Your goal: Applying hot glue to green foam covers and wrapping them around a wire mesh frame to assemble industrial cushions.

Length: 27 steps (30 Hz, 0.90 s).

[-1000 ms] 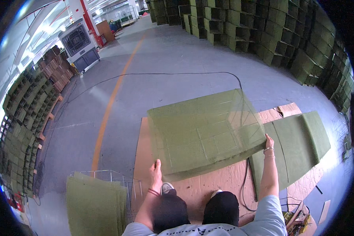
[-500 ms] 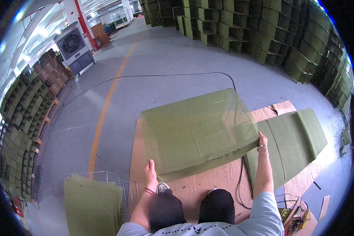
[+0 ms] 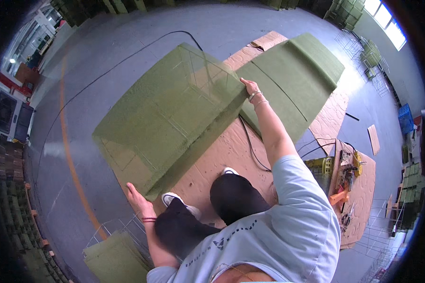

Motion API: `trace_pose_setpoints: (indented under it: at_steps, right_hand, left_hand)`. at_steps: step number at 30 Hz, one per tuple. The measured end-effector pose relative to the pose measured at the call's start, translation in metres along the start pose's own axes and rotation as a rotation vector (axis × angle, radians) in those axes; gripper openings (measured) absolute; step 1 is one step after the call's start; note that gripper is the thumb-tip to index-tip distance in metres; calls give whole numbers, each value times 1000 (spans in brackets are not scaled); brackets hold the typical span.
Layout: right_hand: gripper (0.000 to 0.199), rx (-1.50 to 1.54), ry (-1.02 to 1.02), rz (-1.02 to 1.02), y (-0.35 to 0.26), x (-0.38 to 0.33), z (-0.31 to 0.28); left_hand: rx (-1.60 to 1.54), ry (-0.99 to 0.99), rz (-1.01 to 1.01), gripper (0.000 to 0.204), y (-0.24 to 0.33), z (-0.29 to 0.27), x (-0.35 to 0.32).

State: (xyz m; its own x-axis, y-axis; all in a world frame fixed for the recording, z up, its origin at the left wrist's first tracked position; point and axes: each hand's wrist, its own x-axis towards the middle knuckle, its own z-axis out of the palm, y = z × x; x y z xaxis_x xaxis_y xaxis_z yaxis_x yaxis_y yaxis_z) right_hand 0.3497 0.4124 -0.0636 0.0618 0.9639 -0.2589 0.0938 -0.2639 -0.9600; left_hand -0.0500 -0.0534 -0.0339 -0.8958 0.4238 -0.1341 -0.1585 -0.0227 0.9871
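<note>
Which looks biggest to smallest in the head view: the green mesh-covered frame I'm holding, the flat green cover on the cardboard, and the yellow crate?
1. Green mesh-covered frame, held between the left hand and right hand; it is nearer the camera, so its lead is unsure.
2. Flat green cover.
3. Yellow crate, clearly smallest, partly hidden.

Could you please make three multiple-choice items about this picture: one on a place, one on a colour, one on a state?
1. Where does the flat green sheet lie?
A. on cardboard
B. in a wire basket
C. on a shelf

2. What colour is the line on the floor?
A. blue
B. white
C. orange

3. How is the green frame held?
A. by one hand
B. by both hands at opposite corners
C. it lies unheld

Answers: 1 A, brown cardboard shows under and beside it. 2 C, the stripe is orange. 3 B, the left hand is at its near corner and the right hand at its far one.
</note>
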Motion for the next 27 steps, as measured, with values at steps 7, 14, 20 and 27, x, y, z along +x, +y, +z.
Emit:
trace_pose_setpoints:
  at_steps: [7,14,20,27]
  right_hand:
    - [36,178,-72,65,17,5,0]
    - [36,245,-98,62,20,10,5]
    - [37,433,-58,265,12,20,-16]
    - [47,898,-246,230,35,-27,10]
  left_hand:
    - [10,28,-53,65,-12,-17,6]
    - [-45,-2,-54,65,-14,-20,6]
    - [-129,-135,47,55,69,29,4]
    - [62,-312,193,51,236,77,31]
